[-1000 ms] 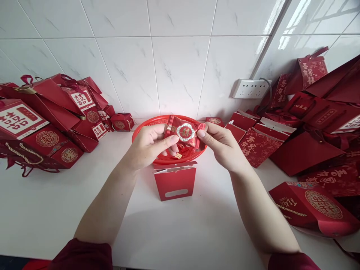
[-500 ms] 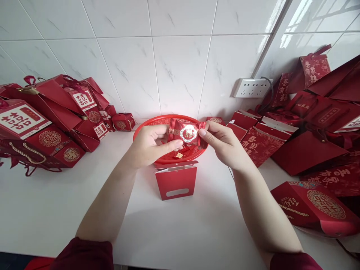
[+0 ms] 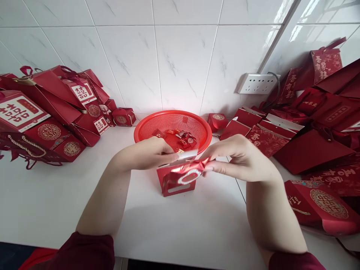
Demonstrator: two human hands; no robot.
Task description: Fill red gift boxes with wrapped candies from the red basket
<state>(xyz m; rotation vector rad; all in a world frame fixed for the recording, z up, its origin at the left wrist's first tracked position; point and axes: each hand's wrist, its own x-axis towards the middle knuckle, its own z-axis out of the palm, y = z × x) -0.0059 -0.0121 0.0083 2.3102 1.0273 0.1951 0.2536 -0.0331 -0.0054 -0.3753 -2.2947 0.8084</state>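
Observation:
My right hand (image 3: 234, 159) pinches one end of a shiny red wrapped packet (image 3: 189, 176) with a white-rimmed oval emblem. The packet is tilted and blurred, just in front of a red paper gift box (image 3: 180, 192). This box stands upright on the counter with its top flaps raised and a pale window low on its front. At the top edge of the box is my left hand (image 3: 146, 153), its thumb and fingers closed on a flap; the fingertips are partly hidden. Behind both hands sits a red plastic basket (image 3: 208, 137) holding several small red wrapped sweets (image 3: 187, 139).
Red gift boxes (image 3: 50, 133) are piled at the left on the white counter (image 3: 180, 232). More boxes and bags (image 3: 312, 146) are heaped at the right. One small red box (image 3: 218, 122) stands beside the basket. A power strip (image 3: 258, 83) is on the tiled wall.
My right hand has brought the packet down and nearer, in front of the box top. My left hand has let go of the packet and moved down to the box's flap.

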